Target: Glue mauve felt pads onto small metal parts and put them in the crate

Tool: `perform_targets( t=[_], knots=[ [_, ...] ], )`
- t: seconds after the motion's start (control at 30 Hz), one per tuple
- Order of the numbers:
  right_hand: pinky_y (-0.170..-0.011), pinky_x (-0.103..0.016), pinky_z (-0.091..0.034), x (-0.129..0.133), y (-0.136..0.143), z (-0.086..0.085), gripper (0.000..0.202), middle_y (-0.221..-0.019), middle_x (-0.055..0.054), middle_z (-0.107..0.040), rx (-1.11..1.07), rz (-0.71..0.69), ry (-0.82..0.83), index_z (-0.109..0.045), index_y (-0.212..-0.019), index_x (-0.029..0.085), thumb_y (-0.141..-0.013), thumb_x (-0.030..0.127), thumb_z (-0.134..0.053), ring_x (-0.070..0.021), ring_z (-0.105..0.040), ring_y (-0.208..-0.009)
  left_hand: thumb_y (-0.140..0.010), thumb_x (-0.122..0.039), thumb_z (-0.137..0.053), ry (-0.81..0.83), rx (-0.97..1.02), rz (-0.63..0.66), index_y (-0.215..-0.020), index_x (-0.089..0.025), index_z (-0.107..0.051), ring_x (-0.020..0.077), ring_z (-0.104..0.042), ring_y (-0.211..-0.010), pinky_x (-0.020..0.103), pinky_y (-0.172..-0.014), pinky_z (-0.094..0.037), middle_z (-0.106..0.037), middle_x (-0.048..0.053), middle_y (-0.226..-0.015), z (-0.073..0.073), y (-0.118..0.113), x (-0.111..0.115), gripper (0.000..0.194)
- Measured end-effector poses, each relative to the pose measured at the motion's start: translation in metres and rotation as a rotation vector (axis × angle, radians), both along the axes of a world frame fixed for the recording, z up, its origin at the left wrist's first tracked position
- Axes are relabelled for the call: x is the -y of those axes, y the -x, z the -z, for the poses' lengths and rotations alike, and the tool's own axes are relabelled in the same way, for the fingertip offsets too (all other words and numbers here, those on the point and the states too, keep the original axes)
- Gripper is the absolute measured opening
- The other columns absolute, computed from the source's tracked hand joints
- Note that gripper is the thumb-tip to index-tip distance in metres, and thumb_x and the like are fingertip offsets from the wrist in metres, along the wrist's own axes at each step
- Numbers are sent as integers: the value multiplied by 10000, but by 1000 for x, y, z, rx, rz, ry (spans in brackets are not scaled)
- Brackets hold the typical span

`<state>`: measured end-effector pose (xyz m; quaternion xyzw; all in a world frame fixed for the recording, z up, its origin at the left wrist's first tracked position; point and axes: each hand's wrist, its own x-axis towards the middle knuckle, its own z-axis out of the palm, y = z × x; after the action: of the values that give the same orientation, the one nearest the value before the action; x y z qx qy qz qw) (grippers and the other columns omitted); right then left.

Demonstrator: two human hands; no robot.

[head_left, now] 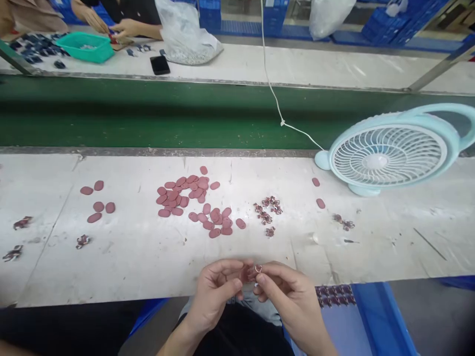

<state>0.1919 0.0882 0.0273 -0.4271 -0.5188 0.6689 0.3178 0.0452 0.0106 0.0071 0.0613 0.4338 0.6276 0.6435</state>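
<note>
Above the table's front edge, my left hand [213, 299] pinches a dull red oval piece [245, 274] between thumb and fingers. Fingertip to fingertip with it, my right hand [291, 299] grips a small dark red part with a shiny metal loop [257, 269]. The two pieces meet or overlap; fingers hide much of both. Beyond my hands lie many loose red ovals, in a larger pile [172, 195] and a smaller pile [218, 222]. A cluster of small red-and-metal parts [265, 215] sits to their right.
A pale blue fan [389, 151] stands at the right, its white cord [274, 99] running upward. Below the table edge is a blue tray [386, 316] with rows of dark red parts. Across a green belt [148, 113], a co-worker's hands [126, 28] work beside a teal basket [100, 52].
</note>
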Motion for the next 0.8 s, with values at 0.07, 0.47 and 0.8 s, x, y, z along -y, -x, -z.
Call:
perform_targets(
  t=[0.07, 0.47, 0.8],
  knots=[
    [-414, -273, -529, 2, 1, -2, 287, -679, 57, -765, 0, 5, 3, -811, -827, 396, -559, 373, -913, -208, -688, -481, -745, -202, -864, -2, -21, 21, -944, -184, -790, 196, -743, -800, 225, -560, -563, -803, 122, -1109, 1, -2, 3, 213],
    [-450, -290, -544, 0, -10, -13, 206, -671, 50, -763, 57, -86, -31, -794, -829, 337, -647, 314, -885, -203, -698, -516, -734, -195, -871, 38, -112, 77, -762, -151, -758, 125, -688, -652, 255, -646, -564, -799, 112, -1096, 3, -7, 8, 124],
    [-557, -325, -589, 6, -8, -12, 158, -729, 48, -742, 49, -38, 79, -766, -839, 327, -724, 396, -848, -198, -715, -623, -769, -230, -843, 11, -171, 19, -705, -178, -797, 251, -750, -870, 301, -685, -573, -810, 115, -1044, 0, -14, 7, 94]
  ],
)
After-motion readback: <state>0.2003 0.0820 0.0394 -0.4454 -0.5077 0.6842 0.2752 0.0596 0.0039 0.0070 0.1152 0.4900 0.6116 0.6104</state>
